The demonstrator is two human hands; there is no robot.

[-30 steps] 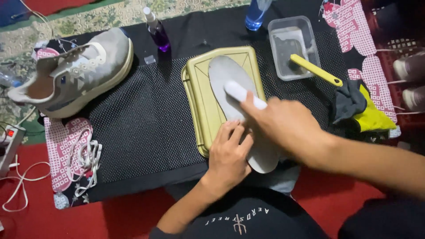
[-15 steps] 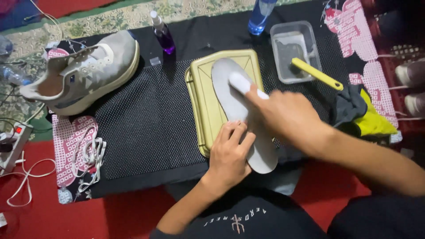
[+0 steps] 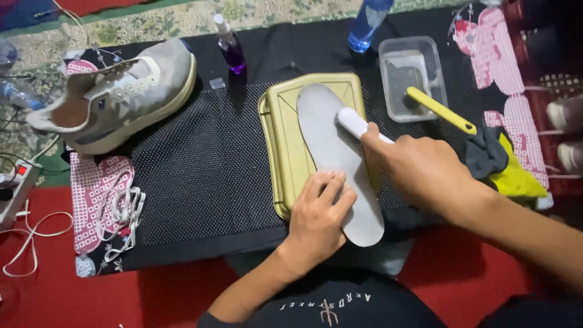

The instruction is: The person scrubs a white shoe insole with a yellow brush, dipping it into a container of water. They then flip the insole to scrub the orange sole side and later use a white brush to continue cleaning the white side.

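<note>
A grey shoe insole (image 3: pixel 331 143) lies lengthwise across an olive-yellow tray (image 3: pixel 278 152) on a black mesh mat. My left hand (image 3: pixel 317 220) presses flat on the insole's near end, fingers spread over it. My right hand (image 3: pixel 425 170) is closed around a white-handled brush (image 3: pixel 355 123), whose rounded end rests on the insole's middle. The brush's bristles are hidden under the hand.
A grey sneaker (image 3: pixel 115 97) without laces stands at the left, white laces (image 3: pixel 121 212) on a patterned cloth below it. A purple spray bottle (image 3: pixel 229 45), blue bottle (image 3: pixel 367 24), clear tub (image 3: pixel 413 76) with a yellow brush (image 3: pixel 440 109), rags (image 3: pixel 504 164) and a power strip (image 3: pixel 15 188) surround the mat.
The brush in my right hand has slid a little along the insole toward its middle. My left hand keeps holding the near end down.
</note>
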